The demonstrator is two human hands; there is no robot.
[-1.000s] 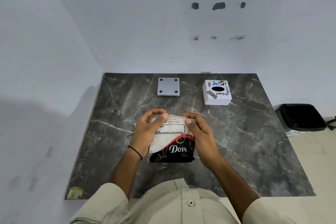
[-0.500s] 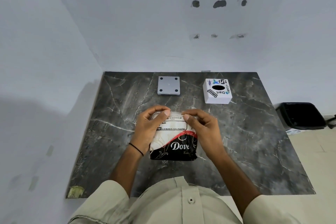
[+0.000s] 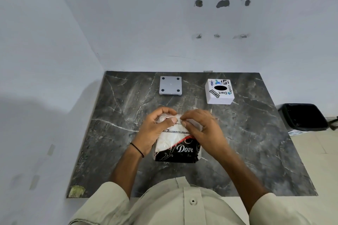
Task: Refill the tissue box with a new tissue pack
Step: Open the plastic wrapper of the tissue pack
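A soft tissue pack point(image 3: 176, 147), white on top and black with "Dove" lettering below, lies on the dark marble table point(image 3: 117, 115) in front of me. My left hand point(image 3: 157, 127) grips its upper left corner. My right hand point(image 3: 201, 126) pinches the wrapper at the top, fingertips almost meeting the left thumb. The white tissue box point(image 3: 219, 92), with stickers and a black oval slot on top, stands at the back right, apart from both hands. A grey square base plate point(image 3: 170, 85) with four dark feet lies at the back centre.
White walls close off the table's left and back sides. A black bin point(image 3: 303, 117) sits on the floor beyond the right edge. A small yellow-green sticker point(image 3: 76, 191) marks the near left corner.
Both hands have drawn closer together at the top of the pack, the right fingers sliding left to meet the left thumb. The pack stays in the same spot.
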